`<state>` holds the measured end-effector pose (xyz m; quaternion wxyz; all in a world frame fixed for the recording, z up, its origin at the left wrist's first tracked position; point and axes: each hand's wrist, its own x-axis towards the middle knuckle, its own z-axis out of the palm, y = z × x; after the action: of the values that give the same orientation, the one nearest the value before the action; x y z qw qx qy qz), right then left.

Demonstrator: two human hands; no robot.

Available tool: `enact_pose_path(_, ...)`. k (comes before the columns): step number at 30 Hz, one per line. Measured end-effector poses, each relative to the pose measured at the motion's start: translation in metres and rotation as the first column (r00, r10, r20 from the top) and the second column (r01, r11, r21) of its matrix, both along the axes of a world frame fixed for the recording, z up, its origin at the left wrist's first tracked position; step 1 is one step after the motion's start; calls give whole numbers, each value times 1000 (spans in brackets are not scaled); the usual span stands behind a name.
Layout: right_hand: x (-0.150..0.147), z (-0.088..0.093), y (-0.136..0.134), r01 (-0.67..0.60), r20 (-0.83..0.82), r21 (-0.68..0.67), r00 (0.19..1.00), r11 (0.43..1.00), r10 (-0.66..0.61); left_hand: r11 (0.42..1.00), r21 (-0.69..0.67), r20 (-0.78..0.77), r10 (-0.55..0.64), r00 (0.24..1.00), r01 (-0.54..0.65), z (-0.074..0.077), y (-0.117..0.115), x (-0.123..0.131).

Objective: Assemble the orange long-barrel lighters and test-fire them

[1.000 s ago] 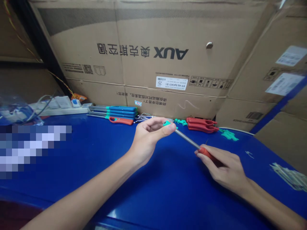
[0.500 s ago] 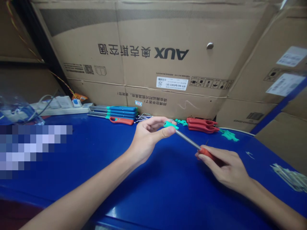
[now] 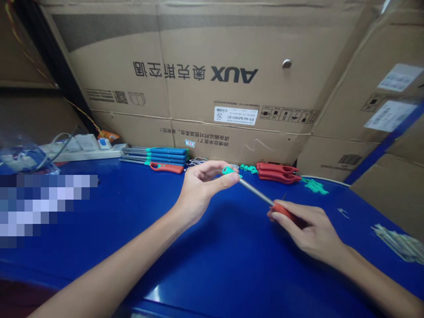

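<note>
A long-nosed lighter lies slantwise between my hands above the blue table, its grey metal tube (image 3: 256, 192) bare in the middle. My right hand (image 3: 314, 229) is closed around its red handle (image 3: 281, 209), most of which the fingers cover. At the tube's far end, my left hand (image 3: 197, 190) pinches a green tip piece (image 3: 227, 170) with a hole in it between thumb and fingers. The tip piece meets the tube under my thumb, so how far it sits on is hidden.
Behind my left hand are stacked blue lighters (image 3: 168, 157) and a red lighter (image 3: 170, 168). Red handles (image 3: 278, 173), small green rings (image 3: 248, 168) and green pieces (image 3: 316, 187) lie at the back right. Thin pale strips (image 3: 397, 243) lie far right. Cardboard (image 3: 198, 97) walls the back.
Both hands and the lighter appear slightly further left, along with a small shift of the whole view. The grip of each hand stays the same.
</note>
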<state>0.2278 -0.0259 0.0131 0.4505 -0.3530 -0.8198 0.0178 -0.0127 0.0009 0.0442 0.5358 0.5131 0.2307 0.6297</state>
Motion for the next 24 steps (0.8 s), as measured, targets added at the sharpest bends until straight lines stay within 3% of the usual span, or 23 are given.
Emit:
enact_pose_path(8,1,-2,0,-12,-35,-99,999,995,9,999,-29,40,-17,999,18,2,-1,1)
enact_pose_path(11,1,1,-2,-26,-69,-240,998,970,10,999,-35,31,-31,999,32,-1,-1,3)
enact_pose_path(14,-3,10,-6,-87,-182,-445,983,891,5,991,-58,-89,-129,988,125,-9,-3,10)
enact_pose_path(17,-7,17,-9,-169,-341,-527,940,833,-25,958,-157,-219,-272,937,242,-21,-10,24)
enact_pose_path(22,-14,9,-5,-324,-562,-534,826,781,-42,856,-358,-167,-452,876,374,-38,-25,54)
enact_pose_path(24,-18,4,-5,-336,-621,-495,782,801,-55,817,-405,-129,-496,859,411,-42,-30,67)
